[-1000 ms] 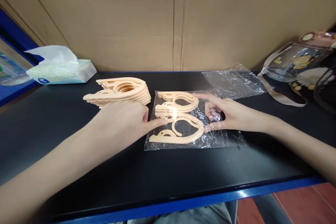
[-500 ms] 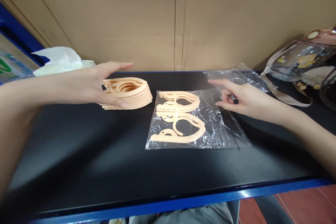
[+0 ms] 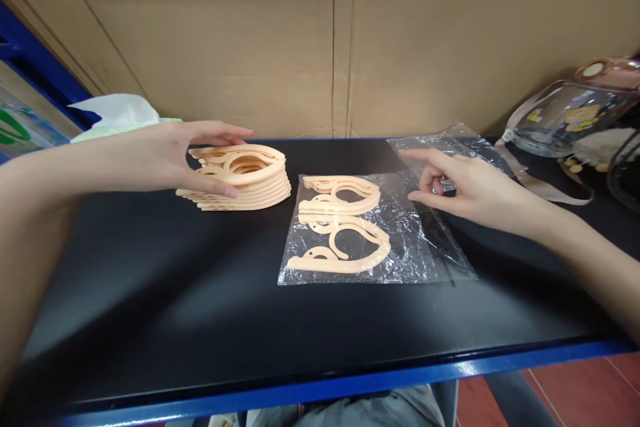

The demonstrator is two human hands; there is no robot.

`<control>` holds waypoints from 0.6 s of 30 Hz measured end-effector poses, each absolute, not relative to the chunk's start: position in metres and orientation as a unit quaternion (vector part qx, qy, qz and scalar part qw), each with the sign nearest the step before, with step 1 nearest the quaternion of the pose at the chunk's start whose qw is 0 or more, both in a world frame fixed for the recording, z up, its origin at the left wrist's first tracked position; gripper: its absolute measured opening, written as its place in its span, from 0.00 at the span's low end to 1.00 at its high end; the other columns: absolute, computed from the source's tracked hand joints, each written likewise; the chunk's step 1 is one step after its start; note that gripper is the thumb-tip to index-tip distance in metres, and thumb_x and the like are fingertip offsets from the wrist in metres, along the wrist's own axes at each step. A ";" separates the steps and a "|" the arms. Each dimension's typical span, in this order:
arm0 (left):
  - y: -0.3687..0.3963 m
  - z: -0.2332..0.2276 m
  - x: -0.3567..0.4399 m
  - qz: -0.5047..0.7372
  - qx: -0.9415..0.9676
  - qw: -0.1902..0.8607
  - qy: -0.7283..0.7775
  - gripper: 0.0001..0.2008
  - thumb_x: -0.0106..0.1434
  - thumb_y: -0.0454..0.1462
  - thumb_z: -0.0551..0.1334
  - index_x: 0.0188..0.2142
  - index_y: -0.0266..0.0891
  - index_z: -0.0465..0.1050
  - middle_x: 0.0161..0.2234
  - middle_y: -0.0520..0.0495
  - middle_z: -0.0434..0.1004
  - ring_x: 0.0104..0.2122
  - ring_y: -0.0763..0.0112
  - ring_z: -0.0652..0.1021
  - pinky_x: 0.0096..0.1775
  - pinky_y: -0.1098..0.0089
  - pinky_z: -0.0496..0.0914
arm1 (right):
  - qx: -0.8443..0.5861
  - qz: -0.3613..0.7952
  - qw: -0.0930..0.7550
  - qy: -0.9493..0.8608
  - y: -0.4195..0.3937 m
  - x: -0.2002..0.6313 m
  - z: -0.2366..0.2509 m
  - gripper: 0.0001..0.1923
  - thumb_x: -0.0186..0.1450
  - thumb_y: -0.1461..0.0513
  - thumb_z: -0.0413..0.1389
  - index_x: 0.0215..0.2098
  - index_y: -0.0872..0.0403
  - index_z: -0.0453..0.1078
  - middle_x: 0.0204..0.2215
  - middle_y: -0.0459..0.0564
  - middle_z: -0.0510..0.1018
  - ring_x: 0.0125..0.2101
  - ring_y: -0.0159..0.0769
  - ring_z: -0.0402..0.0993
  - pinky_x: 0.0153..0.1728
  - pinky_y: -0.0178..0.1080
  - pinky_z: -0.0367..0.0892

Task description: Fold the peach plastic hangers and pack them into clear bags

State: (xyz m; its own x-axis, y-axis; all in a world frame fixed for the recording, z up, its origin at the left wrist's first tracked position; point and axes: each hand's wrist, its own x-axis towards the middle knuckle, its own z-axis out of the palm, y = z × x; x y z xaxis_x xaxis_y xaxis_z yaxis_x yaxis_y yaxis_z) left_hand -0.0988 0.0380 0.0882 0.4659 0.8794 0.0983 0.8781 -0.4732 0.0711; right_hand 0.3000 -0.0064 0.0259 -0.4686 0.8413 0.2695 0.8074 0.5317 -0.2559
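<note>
A stack of folded peach plastic travel hangers (image 3: 257,188) lies on the left part of the table. My left hand (image 3: 200,157) is around the stack's upper left end, thumb on the near side and fingers on the far side, gripping the top hanger. To the right, a clear plastic bag (image 3: 410,247) lies flat with several more folded hangers (image 3: 363,260) inside. My right hand (image 3: 447,180) hovers by the bag's right side with nothing in it; thumb and index finger are stretched apart, the other fingers curled.
Another clear plastic bag (image 3: 470,141) lies behind my right hand. A transparent bottle with a strap (image 3: 560,117) stands at the back right. A tissue pack (image 3: 120,113) is at the back left. Cardboard (image 3: 240,40) walls off the back; a blue edge (image 3: 320,390) runs along the table's front.
My left hand has come down and closed around the top of the stack, and the upper hangers have shifted slightly. My right hand has barely moved.
</note>
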 end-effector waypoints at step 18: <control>-0.021 0.029 0.003 0.206 0.942 -0.053 0.261 0.33 0.62 0.46 0.63 0.62 0.38 0.55 0.57 0.39 0.65 0.52 0.57 0.69 0.51 0.60 0.62 | -0.377 0.521 0.365 -0.673 -0.037 0.253 0.024 0.24 0.62 0.60 0.61 0.55 0.49 0.62 0.34 0.44 0.80 0.36 0.32 0.77 0.40 0.35 0.70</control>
State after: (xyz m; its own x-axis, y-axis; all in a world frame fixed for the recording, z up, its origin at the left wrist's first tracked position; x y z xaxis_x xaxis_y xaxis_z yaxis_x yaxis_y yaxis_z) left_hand 0.0026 -0.0212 0.0288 0.7786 0.4696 0.4162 0.5132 -0.8582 0.0082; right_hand 0.2530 -0.0366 0.0241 -0.4495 0.8879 0.0980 0.1278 0.1725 -0.9767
